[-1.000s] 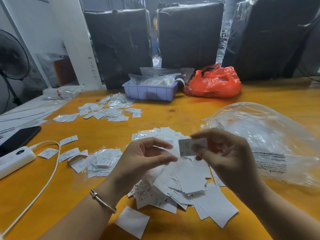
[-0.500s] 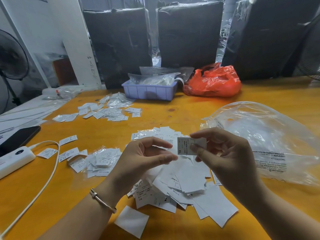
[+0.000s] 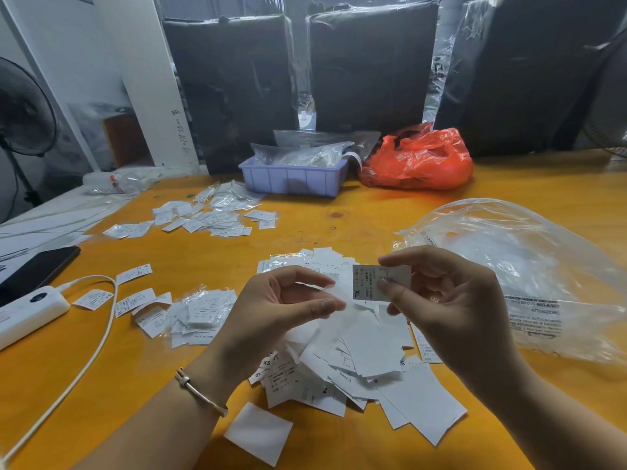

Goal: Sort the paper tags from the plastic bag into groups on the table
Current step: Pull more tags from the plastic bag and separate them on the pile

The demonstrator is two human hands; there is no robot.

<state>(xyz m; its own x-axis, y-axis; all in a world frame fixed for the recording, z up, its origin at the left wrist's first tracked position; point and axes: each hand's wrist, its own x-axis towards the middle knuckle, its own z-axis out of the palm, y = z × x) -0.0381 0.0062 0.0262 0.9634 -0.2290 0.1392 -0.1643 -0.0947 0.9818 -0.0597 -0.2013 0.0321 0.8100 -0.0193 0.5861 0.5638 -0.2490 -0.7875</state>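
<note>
My right hand (image 3: 451, 300) pinches a small paper tag (image 3: 368, 286) marked XL between thumb and forefinger, holding it up above a loose pile of white tags (image 3: 366, 361) on the orange table (image 3: 339, 218). My left hand (image 3: 271, 310) hovers just left of the tag, fingers curled and apart, holding nothing. A clear plastic bag (image 3: 529, 266) lies crumpled at the right, behind my right hand. A group of tags (image 3: 200, 310) lies at the left, a few single tags (image 3: 132, 300) beside it, and another group (image 3: 207, 218) farther back.
A white power strip (image 3: 27, 313) with its cable (image 3: 98, 337) and a black phone (image 3: 37, 266) sit at the left. A purple tray (image 3: 291, 179) of plastic packets and a red bag (image 3: 417, 161) stand at the back. A lone white slip (image 3: 259, 432) lies near the front edge.
My right hand has turned the tag a little, so its printed XL face now shows clearly. My left hand has stayed where it was.
</note>
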